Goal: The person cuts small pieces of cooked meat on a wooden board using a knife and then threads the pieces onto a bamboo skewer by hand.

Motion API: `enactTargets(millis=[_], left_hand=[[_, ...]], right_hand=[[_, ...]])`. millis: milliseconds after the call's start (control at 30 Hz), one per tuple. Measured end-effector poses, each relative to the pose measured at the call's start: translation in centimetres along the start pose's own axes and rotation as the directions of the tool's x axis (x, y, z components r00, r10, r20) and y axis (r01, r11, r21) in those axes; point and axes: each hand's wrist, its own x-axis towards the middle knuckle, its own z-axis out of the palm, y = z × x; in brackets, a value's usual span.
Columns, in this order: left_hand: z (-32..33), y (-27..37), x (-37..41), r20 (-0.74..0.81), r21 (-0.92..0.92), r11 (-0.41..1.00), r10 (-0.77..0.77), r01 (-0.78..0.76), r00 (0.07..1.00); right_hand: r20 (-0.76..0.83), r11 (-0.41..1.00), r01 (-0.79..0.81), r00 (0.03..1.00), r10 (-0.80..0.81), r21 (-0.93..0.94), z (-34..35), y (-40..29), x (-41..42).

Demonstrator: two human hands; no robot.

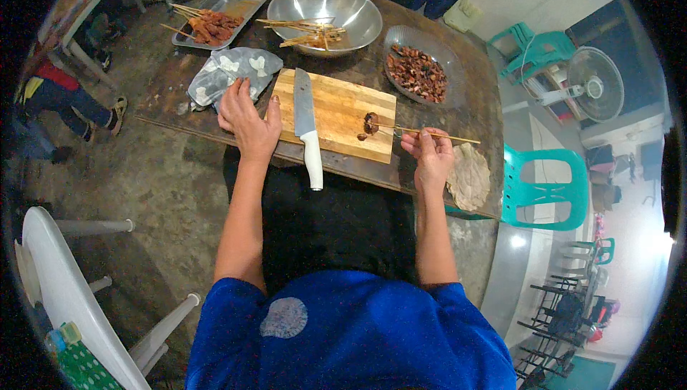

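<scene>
My right hand [430,159] pinches a bamboo skewer [456,137], whose other end reaches a piece of browned meat [370,122] on the wooden cutting board [343,100]. A smaller bit of meat lies beside it. My left hand [249,116] rests with fingers spread on a grey patterned cloth [231,70] left of the board. Across the board's left part lies a kitchen knife [305,105], its white handle jutting over the table edge. Behind the board, a steel bowl [327,3] holds several sticks [316,33]. A clear ribbed bowl [456,68] holds cut browned meat [418,73].
A metal tray [252,1] with skewered reddish meat [214,27] stands at the back left of the wooden table [370,175]. A flat tan cloth [469,175] lies near the right edge. Green chairs [547,186] and a fan [594,87] are on the right. Other people stand beyond the table.
</scene>
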Motion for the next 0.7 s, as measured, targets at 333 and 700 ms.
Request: enactTargets(millis=[333,700], left_hand=[[-0.33,0.12,0.08,0.031,-0.003,1.0,-0.024,0.024,0.999],[-0.3,0.07,0.05,0.034,0.005,1.0,-0.024,0.024,0.999]], right_hand=[[-0.008,1.0,0.025,1.0,-0.025,-0.019,0.4,-0.49,-0.04],[-0.054,0.995,-0.076,0.995,0.079,0.063,-0.25,-0.05,0.11]])
